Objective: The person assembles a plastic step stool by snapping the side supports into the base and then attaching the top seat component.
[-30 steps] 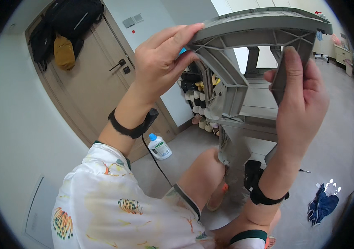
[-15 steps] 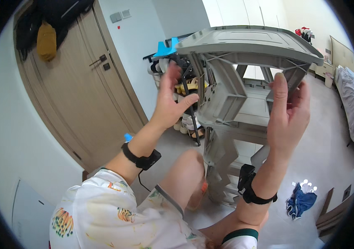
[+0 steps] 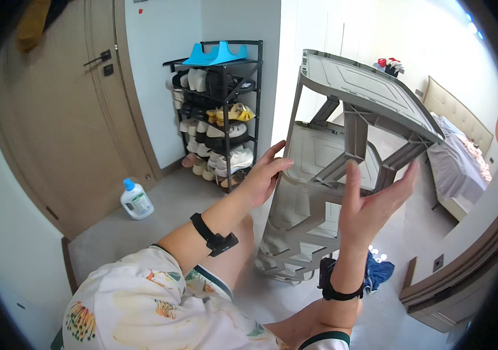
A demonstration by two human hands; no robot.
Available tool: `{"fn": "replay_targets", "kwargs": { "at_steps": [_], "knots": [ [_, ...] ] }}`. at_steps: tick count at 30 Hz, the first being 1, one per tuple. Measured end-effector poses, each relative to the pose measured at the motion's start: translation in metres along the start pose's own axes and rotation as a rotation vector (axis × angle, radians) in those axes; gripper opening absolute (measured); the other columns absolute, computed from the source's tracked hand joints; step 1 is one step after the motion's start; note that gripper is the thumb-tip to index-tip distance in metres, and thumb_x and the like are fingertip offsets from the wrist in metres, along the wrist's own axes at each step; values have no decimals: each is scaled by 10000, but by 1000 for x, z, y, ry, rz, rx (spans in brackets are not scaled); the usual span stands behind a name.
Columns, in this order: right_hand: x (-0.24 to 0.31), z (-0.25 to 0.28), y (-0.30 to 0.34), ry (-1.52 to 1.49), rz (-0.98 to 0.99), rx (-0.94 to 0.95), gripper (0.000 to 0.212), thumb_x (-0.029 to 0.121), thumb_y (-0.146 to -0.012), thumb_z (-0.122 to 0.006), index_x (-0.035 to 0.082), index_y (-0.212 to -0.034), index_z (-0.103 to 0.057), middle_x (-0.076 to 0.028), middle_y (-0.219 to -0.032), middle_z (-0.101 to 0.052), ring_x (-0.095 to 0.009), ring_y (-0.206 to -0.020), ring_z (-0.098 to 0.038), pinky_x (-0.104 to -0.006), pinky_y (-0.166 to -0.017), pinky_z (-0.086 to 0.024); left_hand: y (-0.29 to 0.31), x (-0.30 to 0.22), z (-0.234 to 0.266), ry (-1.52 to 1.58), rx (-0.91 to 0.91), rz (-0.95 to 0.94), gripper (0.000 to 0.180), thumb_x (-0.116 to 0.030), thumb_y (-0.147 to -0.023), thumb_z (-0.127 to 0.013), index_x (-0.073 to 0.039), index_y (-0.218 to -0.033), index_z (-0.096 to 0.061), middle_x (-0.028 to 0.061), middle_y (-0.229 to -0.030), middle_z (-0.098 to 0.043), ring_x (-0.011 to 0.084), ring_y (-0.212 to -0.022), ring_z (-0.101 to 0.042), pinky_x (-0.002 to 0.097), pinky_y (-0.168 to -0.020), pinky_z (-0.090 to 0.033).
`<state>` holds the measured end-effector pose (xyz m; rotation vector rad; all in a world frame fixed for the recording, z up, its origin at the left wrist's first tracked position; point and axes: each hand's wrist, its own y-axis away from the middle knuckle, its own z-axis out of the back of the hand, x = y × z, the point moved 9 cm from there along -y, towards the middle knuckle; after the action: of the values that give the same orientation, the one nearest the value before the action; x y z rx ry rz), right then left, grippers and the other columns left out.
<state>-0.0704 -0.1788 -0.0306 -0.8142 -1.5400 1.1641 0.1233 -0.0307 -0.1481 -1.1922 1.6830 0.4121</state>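
Note:
A grey plastic shelf rack (image 3: 313,213) with several tiers and zigzag side supports stands tilted in front of me. Its flat top panel (image 3: 360,79) leans down toward the right. At the rack's left edge is my left hand (image 3: 260,179), thumb and fingers stretched out, fingertips at or touching the side by the second tier. My right hand (image 3: 368,207) is spread in front of the right side, thumb up and fingers apart, near the supports under the top tier. Whether its palm presses on the frame I cannot tell. Neither hand is closed round anything.
A black shoe rack (image 3: 225,116) full of shoes stands by the wall, a blue plastic piece (image 3: 217,53) on top. A white bottle with a blue cap (image 3: 137,200) is on the floor near the wooden door (image 3: 56,116). Blue cloth (image 3: 379,272) lies right; a bed (image 3: 456,169) stands beyond.
My view has turned right. The rack's top has tilted lower on the right. My left hand has come down to the rack's left edge; the right hand has spread its fingers.

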Motion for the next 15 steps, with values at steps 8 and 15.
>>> {"fn": "replay_targets", "kwargs": {
  "at_steps": [8,15],
  "knots": [
    [17,-19,38,258,217,270,786,331,-769,-773,-50,-1344,-398,-361,-1484,-175,-526,-1388,-160,-544,-1114,-201,28,1,-3,329,-34,-217,748,-165,-872,-653,-31,-1469,-221,86,-1126,-570,140,-1039,-533,299,-977,-369],
    [-39,-13,15,-164,3,372,596,105,-763,-695,-42,-1288,-456,-220,-1526,-233,-374,-1359,-340,-466,-1107,-283,76,7,-44,252,119,-361,960,-286,-857,-670,-26,-1515,-22,143,-1329,-416,214,-1236,-393,344,-1091,-249]
  ]
}}
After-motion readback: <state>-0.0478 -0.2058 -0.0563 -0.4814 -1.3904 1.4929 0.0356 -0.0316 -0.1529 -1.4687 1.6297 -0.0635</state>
